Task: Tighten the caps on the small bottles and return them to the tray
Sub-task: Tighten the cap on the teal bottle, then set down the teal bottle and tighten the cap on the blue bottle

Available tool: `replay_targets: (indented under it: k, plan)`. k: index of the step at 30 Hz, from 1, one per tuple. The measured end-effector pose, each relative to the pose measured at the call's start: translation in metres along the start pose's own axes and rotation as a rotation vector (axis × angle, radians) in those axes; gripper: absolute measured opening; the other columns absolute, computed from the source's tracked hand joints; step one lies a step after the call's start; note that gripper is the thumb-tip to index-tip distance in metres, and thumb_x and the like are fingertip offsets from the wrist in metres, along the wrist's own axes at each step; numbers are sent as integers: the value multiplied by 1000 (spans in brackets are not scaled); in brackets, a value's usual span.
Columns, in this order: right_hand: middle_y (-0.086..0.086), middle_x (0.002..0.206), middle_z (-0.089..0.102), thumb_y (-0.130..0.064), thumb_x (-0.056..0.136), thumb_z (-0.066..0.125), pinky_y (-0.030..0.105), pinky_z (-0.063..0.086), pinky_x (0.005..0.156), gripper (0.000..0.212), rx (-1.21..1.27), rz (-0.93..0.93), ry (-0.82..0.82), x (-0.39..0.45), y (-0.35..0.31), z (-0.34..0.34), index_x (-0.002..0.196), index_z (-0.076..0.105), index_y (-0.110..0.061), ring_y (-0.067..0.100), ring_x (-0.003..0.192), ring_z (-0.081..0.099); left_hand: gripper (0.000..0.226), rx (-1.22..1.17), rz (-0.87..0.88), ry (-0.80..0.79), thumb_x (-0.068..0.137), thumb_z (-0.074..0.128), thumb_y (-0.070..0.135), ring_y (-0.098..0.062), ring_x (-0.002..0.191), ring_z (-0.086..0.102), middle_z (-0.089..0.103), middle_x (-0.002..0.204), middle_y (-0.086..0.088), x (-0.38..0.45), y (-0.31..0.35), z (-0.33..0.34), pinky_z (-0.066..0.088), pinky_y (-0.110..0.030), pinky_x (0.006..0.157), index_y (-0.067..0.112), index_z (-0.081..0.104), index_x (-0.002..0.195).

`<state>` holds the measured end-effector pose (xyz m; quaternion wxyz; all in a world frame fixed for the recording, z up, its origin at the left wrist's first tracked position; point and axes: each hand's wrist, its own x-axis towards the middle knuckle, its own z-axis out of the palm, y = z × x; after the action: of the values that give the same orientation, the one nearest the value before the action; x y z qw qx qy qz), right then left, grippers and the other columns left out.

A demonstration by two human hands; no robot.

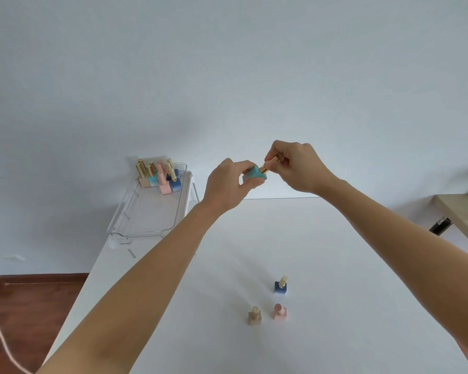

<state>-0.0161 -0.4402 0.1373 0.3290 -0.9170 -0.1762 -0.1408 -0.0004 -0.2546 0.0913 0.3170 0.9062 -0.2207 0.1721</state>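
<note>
Teal and gold up in the air: the teal bottle (254, 176), a small square block of frosted colour fading paler toward its base, is held tilted above the far part of the tabletop (335, 265). The left hand (227, 184) is clamped round its body, thumb on the near face. The right hand (297, 166) pinches the slim gold cap (271, 161), a shiny cylinder pointing up and to the right, fingers curled tight on it. Both forearms reach out bare from the bottom corners.

Below the hands, smooth matte white surface, wide and uncluttered. Close to the near edge stand three more bottles, upright and apart from each other: a dark blue bottle (280, 288), a pink bottle (279, 313) and a tan bottle (254, 317), each a square base with a capped neck.

Out left, the clear tray (135, 222), glossy plastic with rounded corners and raised walls, sits at the tabletop's far left corner, hanging over the left edge. A cluster of capped bottles (158, 175) crowds its far end, touching one another; the near stretch of the tray lies bare.

Beyond the left edge, reddish wood floor (33, 306). A pale wall (227, 63) rises right behind the tabletop's far edge.
</note>
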Motion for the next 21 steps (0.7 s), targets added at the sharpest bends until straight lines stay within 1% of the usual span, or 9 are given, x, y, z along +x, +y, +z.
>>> replay_targets:
  k: [2, 4, 6, 9, 11, 13, 15, 18, 21]
  plan:
    - [-3, 61, 62, -15, 90, 62, 4, 38, 53, 8, 19, 29, -21, -3, 5, 2, 89, 66, -9, -6, 50, 51, 26, -35, -19, -31, 85, 66, 43, -13, 76, 49, 67, 83, 6, -2, -1, 5, 31, -26, 59, 23, 69, 101]
    - [3, 67, 67, -17, 90, 62, 4, 39, 52, 8, 47, 60, -63, -9, 13, 5, 90, 67, -11, -7, 51, 53, 24, -106, -38, -84, 85, 67, 42, -2, 70, 46, 64, 78, 12, -7, -5, 14, 29, -21, 58, 22, 70, 98]
    - [3, 69, 70, -17, 89, 62, 7, 40, 50, 7, 55, 92, -120, -18, 24, 11, 91, 68, -13, -2, 54, 55, 23, -160, -62, -146, 84, 69, 40, 3, 72, 47, 64, 78, 14, -17, -9, 29, 31, -18, 60, 22, 69, 98]
    - [-7, 65, 68, -12, 88, 61, 11, 42, 51, 7, 30, 145, -200, -35, 45, 28, 90, 68, -12, 10, 59, 57, 33, -205, -131, -257, 81, 74, 37, -4, 76, 48, 69, 94, 14, -37, -19, 59, 37, -18, 69, 25, 66, 111]
    - [-12, 68, 68, -10, 89, 58, 18, 45, 60, 10, -19, 201, -252, -47, 65, 42, 92, 67, -12, 11, 64, 59, 47, -170, -199, -348, 80, 75, 33, -9, 83, 52, 70, 105, 12, -51, -29, 82, 41, -20, 76, 24, 60, 123]
    - [0, 82, 73, -11, 91, 55, 27, 48, 69, 12, -64, 286, -303, -59, 90, 58, 95, 66, -10, 19, 76, 61, 48, -131, -276, -467, 82, 74, 26, -12, 90, 55, 69, 114, 7, -65, -43, 106, 44, -22, 81, 21, 57, 126]
    - [9, 94, 72, -13, 93, 54, 31, 48, 73, 15, -129, 353, -348, -73, 111, 73, 98, 67, -9, 23, 81, 57, 43, -115, -344, -583, 81, 73, 20, -13, 92, 56, 68, 117, 2, -84, -55, 126, 45, -23, 83, 18, 59, 122]
    - [12, 103, 70, -16, 95, 49, 35, 49, 80, 22, -201, 423, -447, -97, 140, 97, 104, 67, -8, 29, 90, 57, 46, -144, -413, -735, 76, 77, 16, -13, 93, 56, 67, 118, -1, -112, -66, 158, 46, -23, 83, 16, 62, 120]
    - [11, 108, 70, -18, 97, 47, 35, 47, 82, 24, -240, 460, -537, -117, 158, 117, 107, 66, -8, 31, 99, 57, 50, -173, -424, -797, 72, 82, 17, -13, 94, 57, 66, 118, 0, -130, -65, 185, 49, -26, 85, 16, 63, 118]
